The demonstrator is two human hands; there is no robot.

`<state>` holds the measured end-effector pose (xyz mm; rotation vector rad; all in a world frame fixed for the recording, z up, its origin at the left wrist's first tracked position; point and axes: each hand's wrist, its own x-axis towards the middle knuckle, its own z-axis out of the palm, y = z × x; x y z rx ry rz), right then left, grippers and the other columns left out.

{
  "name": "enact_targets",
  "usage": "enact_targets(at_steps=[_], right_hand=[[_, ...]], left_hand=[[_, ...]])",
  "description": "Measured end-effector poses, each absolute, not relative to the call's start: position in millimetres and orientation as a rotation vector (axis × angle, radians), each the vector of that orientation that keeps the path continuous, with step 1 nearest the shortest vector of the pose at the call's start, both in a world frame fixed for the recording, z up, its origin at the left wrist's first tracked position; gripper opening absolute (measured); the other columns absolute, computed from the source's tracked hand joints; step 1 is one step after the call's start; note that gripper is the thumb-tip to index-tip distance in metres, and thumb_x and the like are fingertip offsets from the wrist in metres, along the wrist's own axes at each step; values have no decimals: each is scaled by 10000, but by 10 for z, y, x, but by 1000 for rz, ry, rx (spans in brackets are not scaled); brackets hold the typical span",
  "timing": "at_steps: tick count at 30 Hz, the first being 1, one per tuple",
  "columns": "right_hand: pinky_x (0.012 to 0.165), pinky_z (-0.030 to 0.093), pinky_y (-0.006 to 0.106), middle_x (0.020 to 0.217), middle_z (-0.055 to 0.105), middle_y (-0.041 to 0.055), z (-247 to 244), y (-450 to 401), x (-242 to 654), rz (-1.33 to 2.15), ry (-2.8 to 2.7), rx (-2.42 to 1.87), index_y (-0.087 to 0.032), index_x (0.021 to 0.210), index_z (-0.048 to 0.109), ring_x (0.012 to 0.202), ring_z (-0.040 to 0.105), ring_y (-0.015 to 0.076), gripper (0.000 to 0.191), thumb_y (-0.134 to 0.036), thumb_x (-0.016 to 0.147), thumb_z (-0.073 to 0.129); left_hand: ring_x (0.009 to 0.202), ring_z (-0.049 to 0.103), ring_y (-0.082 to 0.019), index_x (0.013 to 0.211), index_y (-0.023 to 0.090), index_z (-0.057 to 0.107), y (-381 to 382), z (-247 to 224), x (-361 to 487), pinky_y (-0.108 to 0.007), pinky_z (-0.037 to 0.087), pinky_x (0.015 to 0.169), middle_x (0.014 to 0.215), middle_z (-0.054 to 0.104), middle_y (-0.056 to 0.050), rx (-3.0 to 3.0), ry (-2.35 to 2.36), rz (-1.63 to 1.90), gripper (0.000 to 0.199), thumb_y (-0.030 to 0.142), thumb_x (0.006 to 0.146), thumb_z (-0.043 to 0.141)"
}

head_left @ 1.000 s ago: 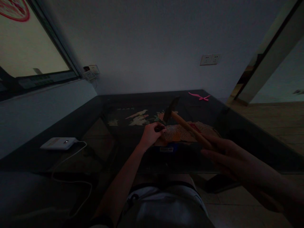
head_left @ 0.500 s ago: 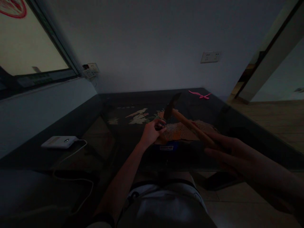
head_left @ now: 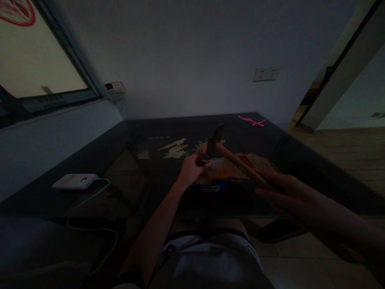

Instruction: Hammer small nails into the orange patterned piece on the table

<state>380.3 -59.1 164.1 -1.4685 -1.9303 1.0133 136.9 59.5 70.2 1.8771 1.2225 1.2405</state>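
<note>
Hammer [head_left: 233, 157] is grasped by its handle in the right hand [head_left: 293, 196], its head just beside the curled fingers of the left hand [head_left: 191, 170], over the table [head_left: 144, 128]. Whether anything is pinched there cannot be told. The brown sheet [head_left: 224, 168] is laid out below, partly over a blue item [head_left: 218, 187]. No finished result can be made out; what is left cannot be judged.

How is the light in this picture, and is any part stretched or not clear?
Head view: very dim, brightest at the window; faint reflections on the dark table.
Head view: wide-angle stretch makes the right hand and its forearm look large beside the hammer.
Head view: too dark to tell what the left hand pinches.
</note>
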Motion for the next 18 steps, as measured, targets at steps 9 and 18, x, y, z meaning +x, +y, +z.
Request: enact_targets(at_steps=[9,18], right_hand=[[565,537,259,937,704,56,1637,-585,3815,1049,-1923,-1438,-242,1299,568,712,644,190,530,-448,811,590],[720,554,310,979,694,70,1515,-555,3840,1040,-1914,-1502,-193,1296,562,857,651,227,559,-471,811,579]], left_hand=[[762,680,-173,1035,168,584,619,672,1363,-268,518,703,742,670,-9,1845,1213,1232,354,185,708,719],[743,677,-163,1096,193,542,609,678,1372,-268,515,702,747,685,1,1840,1200,1220,432,174,703,721]])
